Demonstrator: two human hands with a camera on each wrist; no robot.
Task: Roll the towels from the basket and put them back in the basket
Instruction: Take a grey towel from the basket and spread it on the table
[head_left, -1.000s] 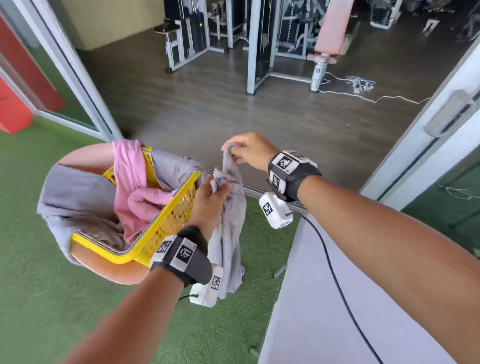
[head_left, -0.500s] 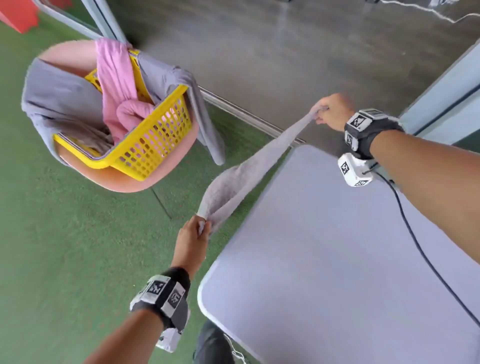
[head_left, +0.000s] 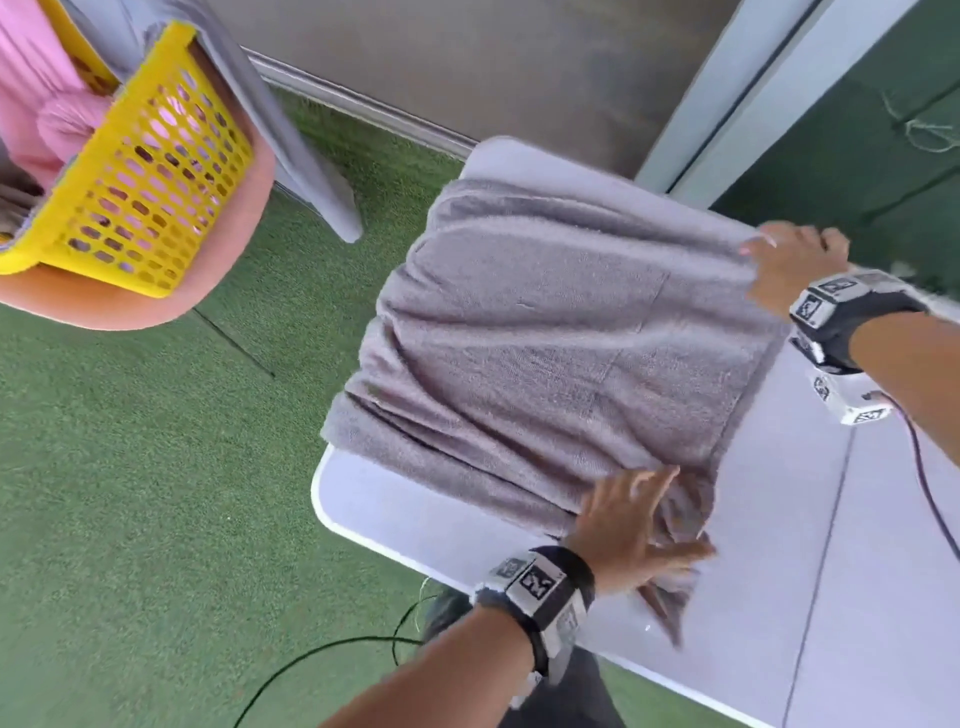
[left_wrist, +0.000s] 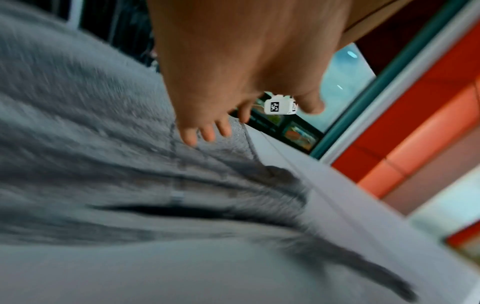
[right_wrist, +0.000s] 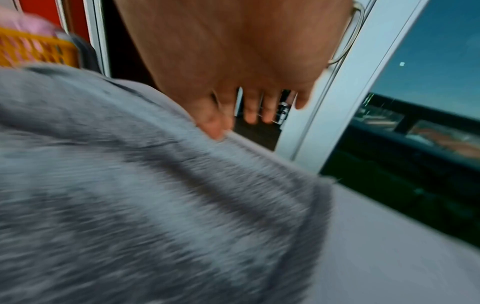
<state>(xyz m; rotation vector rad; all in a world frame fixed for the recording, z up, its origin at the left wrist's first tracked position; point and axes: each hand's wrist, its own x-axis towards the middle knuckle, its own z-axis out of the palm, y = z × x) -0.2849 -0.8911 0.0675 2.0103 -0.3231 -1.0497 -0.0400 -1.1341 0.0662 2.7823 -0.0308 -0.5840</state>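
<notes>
A grey towel (head_left: 545, 338) lies spread over the white table's (head_left: 831, 571) left end, its left side hanging off the edge. My left hand (head_left: 639, 514) rests flat on the bunched near corner with fingers spread; the left wrist view shows straight fingers (left_wrist: 207, 131) over the towel (left_wrist: 103, 164). My right hand (head_left: 779, 254) is at the far right corner, where thumb and forefinger (right_wrist: 215, 125) pinch the towel's (right_wrist: 130, 185) edge. The yellow basket (head_left: 145, 182) stands at the upper left with a pink towel (head_left: 36, 104) inside and another grey towel (head_left: 291, 140) draped over its rim.
The basket sits on a pink chair (head_left: 130, 306) on green turf (head_left: 156, 493). A metal door track (head_left: 363, 109) and a white door frame (head_left: 727, 114) lie behind the table. A black cable (head_left: 322, 649) trails on the turf near my left arm.
The towel, stretched in the air between both hands beside the table, now lies spread on the table. My left hand let go of its end and rests flat on it.
</notes>
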